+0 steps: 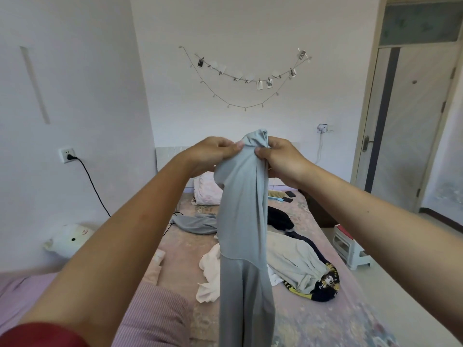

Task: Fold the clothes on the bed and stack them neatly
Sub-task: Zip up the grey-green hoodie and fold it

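A long light grey garment (243,221) hangs straight down in front of me, held up at chest height over the bed (313,321). My left hand (213,152) pinches its top edge from the left, and my right hand (280,156) pinches the same bunched top from the right. Loose clothes lie on the bed behind it: a grey piece (195,222), a black one (279,220), a white one (209,276), and a pale grey-green garment (293,261) over a black and yellow printed one (325,284).
A pink pillow (206,190), a brush (276,195) and two phones (290,194) lie near the headboard. A pink striped blanket (155,311) sits at the near left, a plush toy (69,237) by the wall. A white stool (350,249) stands right of the bed, near the door (406,116).
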Demonstrator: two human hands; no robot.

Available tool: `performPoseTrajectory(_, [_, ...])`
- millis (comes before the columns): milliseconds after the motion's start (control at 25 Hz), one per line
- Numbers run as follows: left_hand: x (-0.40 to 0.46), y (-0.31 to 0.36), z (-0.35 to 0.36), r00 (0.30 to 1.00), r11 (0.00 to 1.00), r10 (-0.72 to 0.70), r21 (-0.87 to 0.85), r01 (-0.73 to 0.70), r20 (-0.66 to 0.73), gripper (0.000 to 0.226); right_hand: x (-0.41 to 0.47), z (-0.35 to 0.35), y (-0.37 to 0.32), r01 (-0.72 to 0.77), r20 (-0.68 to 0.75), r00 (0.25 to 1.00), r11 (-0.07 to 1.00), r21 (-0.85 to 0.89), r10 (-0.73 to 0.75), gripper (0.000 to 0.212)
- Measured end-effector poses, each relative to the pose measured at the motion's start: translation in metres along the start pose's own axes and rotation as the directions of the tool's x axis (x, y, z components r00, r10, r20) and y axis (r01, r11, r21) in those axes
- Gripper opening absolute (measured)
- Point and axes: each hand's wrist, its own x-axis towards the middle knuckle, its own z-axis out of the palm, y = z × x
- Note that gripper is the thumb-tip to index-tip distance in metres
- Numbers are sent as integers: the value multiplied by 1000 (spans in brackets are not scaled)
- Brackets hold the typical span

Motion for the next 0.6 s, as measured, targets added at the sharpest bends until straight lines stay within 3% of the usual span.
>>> performPoseTrajectory(120, [3, -6, 13, 992, 990, 34, -130, -50, -121, 21, 4, -6, -2, -30, -8, 1000, 999, -31, 30, 24])
performPoseTrajectory(280, [5, 8, 19, 948, 976, 171, -82, -200, -270, 21, 5, -16, -2, -26, 8, 1000, 999, -42, 26, 18])
performPoseTrajectory(480, [2, 19, 40, 928, 959, 271, -13, -284, -255, 14, -3, -27, -13, 1, -53, 999, 1000, -5, -2, 19])
performPoseTrajectory(600, [-6, 13, 47, 949, 960, 236, -102, -261, -208, 34, -8, -30, -23, 30, -99, 994, 996, -87, -38, 18])
